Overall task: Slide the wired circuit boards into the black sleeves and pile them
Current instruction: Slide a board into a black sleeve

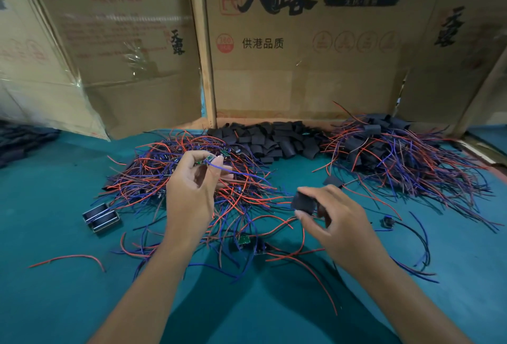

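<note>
Above the tabletop [68, 234], left hand [189, 192] pinches a light, stiff circuit board [210, 159] by its edge, floppy wires trailing; right hand [334, 217] pinches a soft black sleeve [303, 202], likely squeezable open.

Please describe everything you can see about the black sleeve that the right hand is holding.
The short black sleeve, matte and soft-looking like flattened tubing, is pinched between the thumb and fingers of the right hand. It is held in the air above the teal felt table, tilted, apart from the pile. No board is in it that can be seen.
</note>
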A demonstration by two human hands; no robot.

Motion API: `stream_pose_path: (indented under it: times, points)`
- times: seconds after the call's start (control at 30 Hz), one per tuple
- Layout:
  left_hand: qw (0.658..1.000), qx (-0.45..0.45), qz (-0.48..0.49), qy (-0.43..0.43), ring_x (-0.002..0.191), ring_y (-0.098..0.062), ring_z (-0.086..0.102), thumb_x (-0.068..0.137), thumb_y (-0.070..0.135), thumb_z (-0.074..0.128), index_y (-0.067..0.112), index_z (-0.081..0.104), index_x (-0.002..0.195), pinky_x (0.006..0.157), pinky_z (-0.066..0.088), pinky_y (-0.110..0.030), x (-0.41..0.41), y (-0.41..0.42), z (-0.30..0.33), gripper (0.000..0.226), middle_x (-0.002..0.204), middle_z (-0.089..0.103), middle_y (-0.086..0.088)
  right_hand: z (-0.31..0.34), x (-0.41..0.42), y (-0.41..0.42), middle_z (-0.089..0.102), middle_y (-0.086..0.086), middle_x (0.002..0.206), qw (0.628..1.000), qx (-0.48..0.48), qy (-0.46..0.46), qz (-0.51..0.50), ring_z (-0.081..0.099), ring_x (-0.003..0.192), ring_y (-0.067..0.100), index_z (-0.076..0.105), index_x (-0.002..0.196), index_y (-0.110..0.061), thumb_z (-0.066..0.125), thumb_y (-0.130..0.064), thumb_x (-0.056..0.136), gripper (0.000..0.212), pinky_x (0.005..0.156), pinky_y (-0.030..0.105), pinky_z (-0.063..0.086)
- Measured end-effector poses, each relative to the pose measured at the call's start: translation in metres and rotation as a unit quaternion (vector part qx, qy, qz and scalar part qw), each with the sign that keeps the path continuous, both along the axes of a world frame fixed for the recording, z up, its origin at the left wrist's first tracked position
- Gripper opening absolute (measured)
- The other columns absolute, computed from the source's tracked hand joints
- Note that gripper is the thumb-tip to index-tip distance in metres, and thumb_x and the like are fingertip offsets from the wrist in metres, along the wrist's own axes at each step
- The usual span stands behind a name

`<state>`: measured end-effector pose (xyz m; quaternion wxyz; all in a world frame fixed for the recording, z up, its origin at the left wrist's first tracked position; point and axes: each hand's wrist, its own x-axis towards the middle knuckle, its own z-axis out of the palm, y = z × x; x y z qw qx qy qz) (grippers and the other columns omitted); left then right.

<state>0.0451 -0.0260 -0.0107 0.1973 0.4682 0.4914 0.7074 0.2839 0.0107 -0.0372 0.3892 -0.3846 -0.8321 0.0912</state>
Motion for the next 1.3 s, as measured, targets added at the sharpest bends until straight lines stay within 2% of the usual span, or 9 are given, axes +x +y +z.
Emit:
stream_pose_path:
  times: [0.1, 0.27, 0.37, 0.47, 0.57, 0.7, 0.83, 0.97, 1.3]
  points:
    - [0.999, 0.019, 0.016, 0.022, 0.082, -0.024, 0.073, 0.095, 0.029, 0.062, 0.01, 0.058, 0.1, 0.074, 0.058, -0.032, 0.005, -0.004, 0.002, 0.02, 0.087, 0.075, -0.006, 0.001, -0.007, -0.008, 0.054, -0.014, 0.085, 0.999, 0.005, 0.016, -0.027, 0.041, 0.072, -0.001, 0.067, 0.107, -0.018, 0.076, -0.03, 0.081, 0.03, 0.071, 0.014, 0.035]
    - [0.998, 0.044, 0.024, 0.037, 0.085, -0.023, 0.073, 0.095, 0.028, 0.063, 0.014, 0.059, 0.1, 0.078, 0.057, -0.031, 0.012, -0.009, 0.004, 0.016, 0.087, 0.075, -0.006, -0.001, -0.021, -0.022, 0.051, -0.022, 0.072, 0.996, -0.014, 0.074, -0.043, 0.046, 0.064, -0.011, 0.07, 0.095, -0.021, 0.075, -0.037, 0.075, 0.026, 0.065, 0.005, 0.033]
    - [0.997, 0.057, 0.02, 0.043, 0.086, -0.024, 0.073, 0.096, 0.028, 0.065, 0.017, 0.059, 0.1, 0.084, 0.057, -0.042, 0.014, -0.011, 0.005, 0.014, 0.089, 0.075, -0.006, -0.002, -0.024, -0.025, 0.051, -0.028, 0.07, 0.992, -0.017, 0.107, -0.061, 0.049, 0.064, -0.012, 0.071, 0.091, -0.023, 0.082, -0.033, 0.074, 0.023, 0.064, 0.004, 0.035]
    - [0.997, 0.065, 0.017, 0.042, 0.086, -0.024, 0.074, 0.094, 0.029, 0.064, 0.017, 0.059, 0.1, 0.084, 0.057, -0.046, 0.016, -0.012, 0.006, 0.015, 0.09, 0.075, -0.006, -0.003, -0.025, -0.026, 0.053, -0.024, 0.067, 0.99, -0.032, 0.116, -0.073, 0.05, 0.062, -0.006, 0.071, 0.089, -0.024, 0.083, -0.033, 0.075, 0.021, 0.062, 0.006, 0.035]
    - [0.997, 0.077, 0.013, 0.029, 0.085, -0.024, 0.074, 0.094, 0.028, 0.064, 0.019, 0.06, 0.099, 0.082, 0.058, -0.039, 0.018, -0.013, 0.008, 0.012, 0.089, 0.075, -0.006, -0.003, -0.025, -0.025, 0.057, -0.019, 0.064, 0.986, -0.055, 0.132, -0.088, 0.052, 0.06, -0.001, 0.072, 0.087, -0.024, 0.081, -0.034, 0.076, 0.018, 0.06, 0.008, 0.036]
    - [0.995, 0.095, 0.009, 0.034, 0.084, -0.022, 0.074, 0.096, 0.025, 0.064, 0.024, 0.06, 0.098, 0.078, 0.055, -0.024, 0.021, -0.016, 0.011, 0.005, 0.089, 0.076, -0.005, -0.002, -0.024, -0.024, 0.065, -0.017, 0.068, 0.979, -0.068, 0.169, -0.089, 0.059, 0.065, 0.004, 0.068, 0.086, -0.033, 0.079, -0.033, 0.079, 0.014, 0.063, 0.014, 0.043]
    - [0.992, 0.112, 0.004, 0.052, 0.085, -0.02, 0.074, 0.097, 0.023, 0.063, 0.026, 0.058, 0.1, 0.079, 0.055, -0.022, 0.024, -0.018, 0.01, 0.006, 0.092, 0.076, -0.002, -0.005, -0.022, -0.02, 0.067, -0.018, 0.076, 0.973, -0.096, 0.19, -0.092, 0.063, 0.071, 0.004, 0.065, 0.091, -0.035, 0.073, -0.033, 0.085, 0.01, 0.066, 0.019, 0.049]
    - [0.99, 0.128, -0.001, 0.058, 0.088, -0.021, 0.074, 0.097, 0.025, 0.063, 0.03, 0.058, 0.101, 0.081, 0.057, -0.027, 0.025, -0.019, 0.009, 0.008, 0.096, 0.076, -0.003, -0.009, -0.021, -0.017, 0.067, -0.017, 0.081, 0.962, -0.143, 0.222, -0.068, 0.068, 0.075, 0.01, 0.062, 0.096, -0.036, 0.065, -0.039, 0.087, 0.009, 0.061, 0.044, 0.058]
    - [0.985, 0.164, 0.031, 0.048, 0.095, -0.024, 0.074, 0.098, 0.026, 0.063, 0.035, 0.058, 0.104, 0.083, 0.057, -0.029, 0.021, -0.015, 0.008, 0.012, 0.1, 0.076, -0.004, -0.002, -0.017, -0.018, 0.072, -0.014, 0.081, 0.947, -0.187, 0.255, -0.06, 0.071, 0.071, 0.008, 0.059, 0.094, -0.042, 0.069, -0.037, 0.086, 0.014, 0.062, 0.049, 0.058]
